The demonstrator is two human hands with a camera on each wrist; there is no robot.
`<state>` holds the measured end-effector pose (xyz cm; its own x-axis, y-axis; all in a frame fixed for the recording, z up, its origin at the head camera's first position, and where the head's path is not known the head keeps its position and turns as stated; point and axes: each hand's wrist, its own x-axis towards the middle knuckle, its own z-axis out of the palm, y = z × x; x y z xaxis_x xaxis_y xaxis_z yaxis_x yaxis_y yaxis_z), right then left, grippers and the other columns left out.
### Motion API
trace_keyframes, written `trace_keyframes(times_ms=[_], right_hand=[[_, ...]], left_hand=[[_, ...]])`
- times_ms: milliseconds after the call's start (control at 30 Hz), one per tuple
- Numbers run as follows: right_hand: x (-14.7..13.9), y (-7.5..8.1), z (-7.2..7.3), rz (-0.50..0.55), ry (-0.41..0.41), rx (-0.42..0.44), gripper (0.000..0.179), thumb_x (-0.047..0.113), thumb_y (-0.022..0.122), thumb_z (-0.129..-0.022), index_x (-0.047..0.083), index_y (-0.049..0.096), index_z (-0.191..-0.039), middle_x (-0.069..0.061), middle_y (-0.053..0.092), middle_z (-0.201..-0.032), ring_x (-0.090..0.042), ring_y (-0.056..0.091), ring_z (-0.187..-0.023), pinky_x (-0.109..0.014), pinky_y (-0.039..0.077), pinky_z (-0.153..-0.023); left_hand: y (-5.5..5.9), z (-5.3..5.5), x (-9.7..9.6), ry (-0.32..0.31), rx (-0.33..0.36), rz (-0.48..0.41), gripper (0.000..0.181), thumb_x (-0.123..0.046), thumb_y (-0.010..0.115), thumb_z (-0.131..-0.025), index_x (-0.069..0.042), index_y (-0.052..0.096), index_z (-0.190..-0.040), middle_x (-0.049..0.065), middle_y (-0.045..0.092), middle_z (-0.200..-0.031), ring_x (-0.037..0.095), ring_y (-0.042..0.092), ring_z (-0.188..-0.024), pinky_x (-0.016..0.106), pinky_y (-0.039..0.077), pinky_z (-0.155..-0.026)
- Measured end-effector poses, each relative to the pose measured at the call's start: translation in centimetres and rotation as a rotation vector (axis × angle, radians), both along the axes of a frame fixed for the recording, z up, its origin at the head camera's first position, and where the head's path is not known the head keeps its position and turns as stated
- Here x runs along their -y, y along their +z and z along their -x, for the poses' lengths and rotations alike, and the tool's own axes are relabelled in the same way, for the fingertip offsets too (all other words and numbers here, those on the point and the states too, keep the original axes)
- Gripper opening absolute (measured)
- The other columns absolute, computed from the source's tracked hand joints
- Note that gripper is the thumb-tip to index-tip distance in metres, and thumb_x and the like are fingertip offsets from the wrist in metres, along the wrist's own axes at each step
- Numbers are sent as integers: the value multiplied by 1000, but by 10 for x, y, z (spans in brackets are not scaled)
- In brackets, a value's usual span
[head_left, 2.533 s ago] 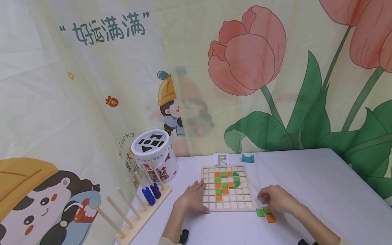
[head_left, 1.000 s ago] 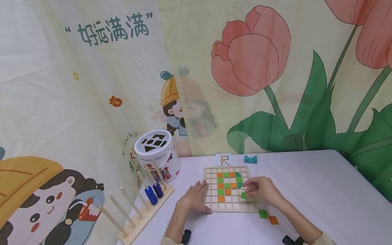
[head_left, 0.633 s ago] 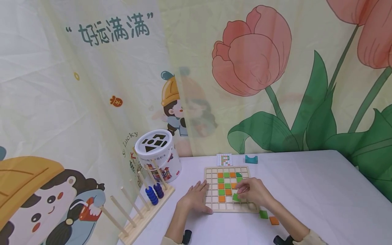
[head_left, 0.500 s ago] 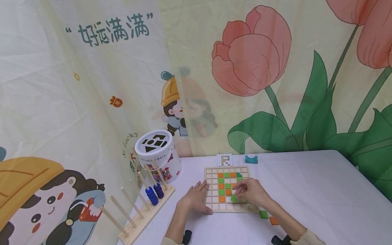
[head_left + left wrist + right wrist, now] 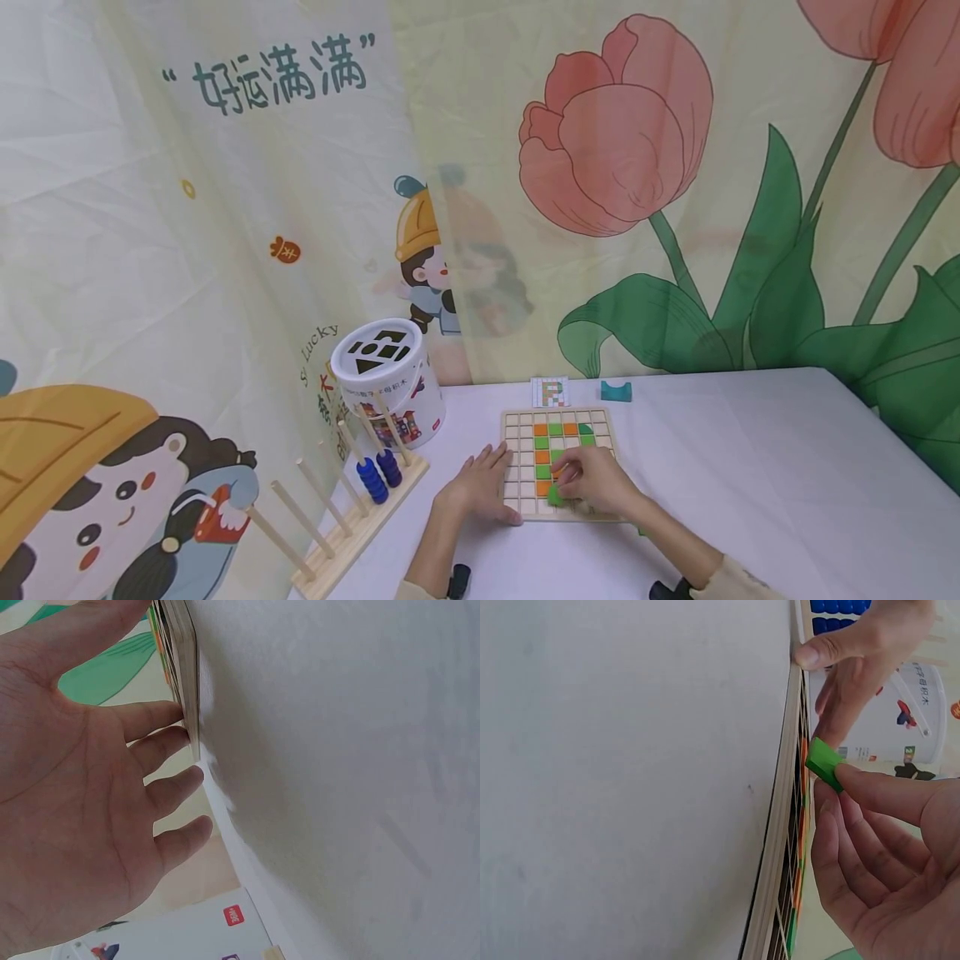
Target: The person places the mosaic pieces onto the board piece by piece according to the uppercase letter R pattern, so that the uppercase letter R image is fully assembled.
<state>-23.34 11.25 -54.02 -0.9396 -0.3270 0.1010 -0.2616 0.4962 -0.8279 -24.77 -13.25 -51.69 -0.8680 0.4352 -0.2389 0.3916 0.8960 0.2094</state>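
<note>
My right hand [image 5: 596, 482] pinches a green square tile [image 5: 825, 763] between thumb and forefinger. It holds the tile tilted over the lower part of a wooden grid board [image 5: 523, 505], just right of the lowest orange tile [image 5: 542, 488]. Orange and green tiles fill several squares of the board; the hand covers part of them. At the board's left edge rests my left hand [image 5: 477, 487], fingers spread and thumb at the near corner. In the left wrist view its fingertips touch the board's side.
A small pattern card [image 5: 550, 392] and a teal arched block [image 5: 616, 392] lie behind the board. To the left stand a white bucket [image 5: 390, 392] and a wooden peg rack [image 5: 360, 525] with blue beads [image 5: 371, 481]. A green tile [image 5: 642, 531] shows partly beside the right forearm.
My right hand has picked up a green tile from right of the board and moved left over it. The orange tile on the table is now hidden. The left hand stays put.
</note>
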Motion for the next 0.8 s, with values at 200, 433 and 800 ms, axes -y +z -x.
trace_keyframes(times_ms=[200, 433, 800], right_hand=[[10, -3, 2, -11, 17, -39, 25, 0, 88, -79, 8, 77, -100, 10, 68, -76, -10, 65, -71, -22, 56, -64], [15, -5, 1, -26, 44, -68, 22, -3, 86, -78, 8, 77, -94, 11, 68, -74, -7, 65, -69, -22, 55, -62], [19, -3, -1, -45, 62, -60, 22, -4, 86, -77, 9, 77, -92, 12, 67, -70, -7, 63, -65, -22, 54, -61]], left_hand=[[3, -1, 0, 3, -10, -1, 106, -55, 87, -78, -9, 39, -161, 7, 32, -170, 30, 26, -158, 53, 28, -126], [1, 0, 0, 11, 3, -20, 106, -54, 86, -78, -10, 38, -162, 7, 31, -171, 30, 25, -158, 53, 26, -126], [3, -1, -2, 10, -5, -5, 107, -55, 87, -77, -9, 39, -161, 7, 32, -170, 30, 26, -158, 53, 28, -126]])
